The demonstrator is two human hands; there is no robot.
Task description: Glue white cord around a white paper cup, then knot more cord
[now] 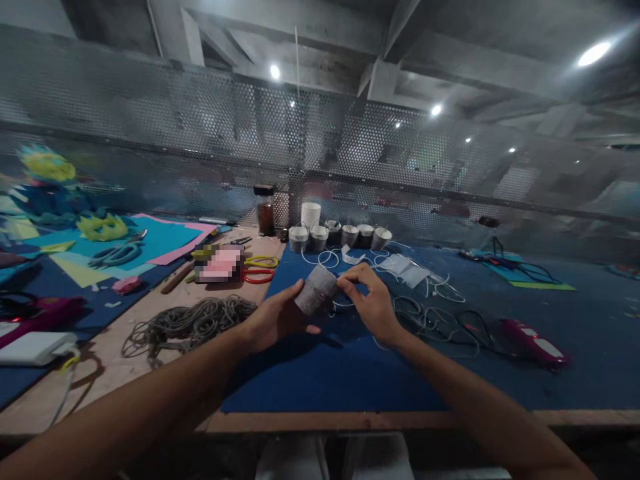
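Observation:
A small grey-covered paper cup (pixel 317 291) lies tilted in my left hand (pixel 275 319), whose fingers wrap it from below and the left side. My right hand (pixel 373 300) is closed in a pinch at the cup's right end. What sits between those fingertips is too small to make out. Thin white cord (pixel 425 313) lies in loops on the blue mat (pixel 340 387) beside my right hand. Beyond my hands stand several similar grey cups (pixel 319 239) in a row, and a stack of white cups (pixel 311 213) rises behind them.
To the left lie a heap of grey cord (pixel 200 320), red-handled scissors (pixel 259 275) and blue-grey scissors (pixel 117 252) on coloured sheets. A dark-lidded jar (pixel 265 212) stands near the mesh partition (pixel 225 133). At the right rests a magenta device (pixel 535 343) with a dark cable.

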